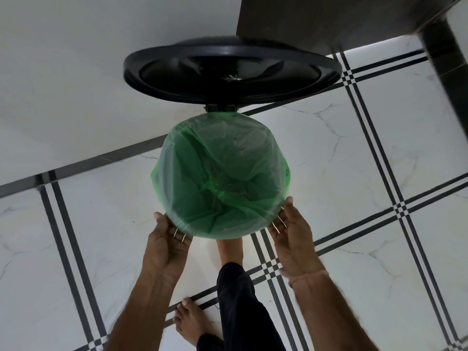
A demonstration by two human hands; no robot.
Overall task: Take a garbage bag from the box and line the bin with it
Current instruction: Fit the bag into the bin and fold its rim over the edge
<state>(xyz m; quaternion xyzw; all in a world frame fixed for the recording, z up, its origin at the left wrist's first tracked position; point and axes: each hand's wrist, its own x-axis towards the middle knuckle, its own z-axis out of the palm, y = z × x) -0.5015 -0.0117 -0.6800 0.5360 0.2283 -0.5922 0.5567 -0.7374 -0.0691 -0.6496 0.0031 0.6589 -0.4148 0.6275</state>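
Observation:
I look straight down on a round bin whose mouth is covered by a translucent green garbage bag (222, 178), its edge folded over the rim and its middle sagging inside. The bin's black lid (231, 72) stands raised behind it on a hinge. My left hand (168, 240) is at the near left of the rim, fingers curled under the bag's folded edge. My right hand (291, 231) is at the near right of the rim, fingers spread against the bag. The bag box is out of view.
White marble floor tiles with black stripe borders (374, 138) surround the bin. A white wall (76, 72) runs behind it and a dark cabinet (342, 19) overhangs at the top right. One bare foot (190, 323) stands on the floor; the other (229, 247) is under the bin's front.

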